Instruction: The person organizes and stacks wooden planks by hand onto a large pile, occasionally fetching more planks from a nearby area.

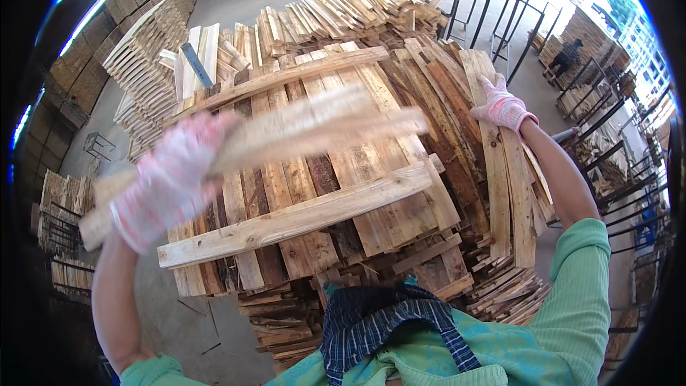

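A person in a green ribbed top stood over a tall stack of rough-sawn wooden slats (400, 129), pale and reddish-brown boards laid in crossing layers. The left hand (168, 186), in a pink and white knit glove, held a long pale plank (286, 136) above the stack, fingers clamped around it; plank and hand were blurred, so the exact grip was hard to make out. The right hand (502, 106), gloved alike, rested flat on the slats at the stack's far right edge, arm stretched out, fingers spread apart. A thick light batten (293, 218) lay across the near side. Further piles of slats (150, 50) and dark metal racks (500, 14) stood around on the concrete floor (179, 314).
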{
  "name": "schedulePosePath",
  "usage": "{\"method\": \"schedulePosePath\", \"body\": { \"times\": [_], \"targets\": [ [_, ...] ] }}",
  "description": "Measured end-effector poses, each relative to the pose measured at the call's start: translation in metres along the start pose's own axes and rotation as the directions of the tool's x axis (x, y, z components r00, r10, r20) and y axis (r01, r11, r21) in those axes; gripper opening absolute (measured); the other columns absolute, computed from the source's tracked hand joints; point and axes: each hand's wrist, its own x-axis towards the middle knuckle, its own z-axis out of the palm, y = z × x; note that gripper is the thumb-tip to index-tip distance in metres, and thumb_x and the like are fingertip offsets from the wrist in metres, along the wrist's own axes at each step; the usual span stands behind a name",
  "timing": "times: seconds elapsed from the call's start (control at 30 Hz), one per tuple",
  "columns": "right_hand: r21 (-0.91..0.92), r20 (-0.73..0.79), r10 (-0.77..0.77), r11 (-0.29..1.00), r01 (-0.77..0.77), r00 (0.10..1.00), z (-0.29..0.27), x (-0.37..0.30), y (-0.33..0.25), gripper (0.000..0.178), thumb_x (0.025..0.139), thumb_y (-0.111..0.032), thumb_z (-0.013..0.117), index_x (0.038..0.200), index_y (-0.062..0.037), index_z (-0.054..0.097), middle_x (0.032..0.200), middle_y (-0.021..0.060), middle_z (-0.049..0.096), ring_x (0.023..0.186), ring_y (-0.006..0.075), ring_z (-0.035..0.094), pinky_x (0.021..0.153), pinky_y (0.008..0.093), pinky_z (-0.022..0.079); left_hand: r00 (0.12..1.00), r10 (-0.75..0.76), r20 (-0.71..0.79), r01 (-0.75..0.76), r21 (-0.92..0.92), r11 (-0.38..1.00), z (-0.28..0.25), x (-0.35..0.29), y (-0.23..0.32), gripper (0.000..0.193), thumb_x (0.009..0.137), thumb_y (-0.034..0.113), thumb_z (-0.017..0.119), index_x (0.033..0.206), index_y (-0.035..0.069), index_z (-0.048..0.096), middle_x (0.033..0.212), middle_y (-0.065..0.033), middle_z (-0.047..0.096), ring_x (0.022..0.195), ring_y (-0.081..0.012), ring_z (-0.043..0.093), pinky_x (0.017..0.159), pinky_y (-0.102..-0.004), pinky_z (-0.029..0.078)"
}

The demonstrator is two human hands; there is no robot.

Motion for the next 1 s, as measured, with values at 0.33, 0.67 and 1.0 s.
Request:
{"method": "schedulePosePath", "body": {
  "times": [0.33,0.67,1.0],
  "targets": [
    [0.044,-0.036,-0.06,0.997,0.061,0.998,-0.007,-0.011,0.009,0.104,0.078,-0.048,0.075,0.162,-0.0141,0.023,0.166,0.0305,0.007,0.149,0.0435,0.03,0.12,0.0412,0.033,0.961,-0.138,0.239,0.189,-0.208,0.96,0.047,-0.05,0.064,0.079,0.078,0.018,0.077,0.147,0.004,0.042,0.135,-0.0236,0.055,0.13,-0.0427,0.05,0.108,-0.0482,0.044],
    [0.168,-0.06,-0.083,0.981,0.092,0.995,-0.01,-0.009,0.014,0.107,0.071,-0.044,0.081,0.161,-0.0153,0.028,0.164,0.032,0.011,0.146,0.0445,0.035,0.119,0.0416,0.036,0.953,-0.098,0.285,0.173,-0.249,0.953,0.044,-0.05,0.06,0.09,0.078,0.024,0.081,0.154,0.005,0.035,0.122,-0.0241,0.062,0.118,-0.0424,0.058,0.103,-0.0472,0.046],
    [0.317,-0.159,-0.333,0.875,0.367,0.93,-0.088,-0.018,-0.097,0.1,0.075,-0.046,0.076,0.16,-0.0199,0.03,0.157,0.0258,0.029,0.136,0.0414,0.046,0.114,0.0429,0.041,0.941,-0.307,0.146,0.321,-0.676,0.663,0.02,-0.051,0.025,0.09,0.077,0.007,0.079,0.154,0.006,0.033,0.127,-0.0192,0.06,0.119,-0.0271,0.058,0.108,-0.0343,0.044]
  ]
}}
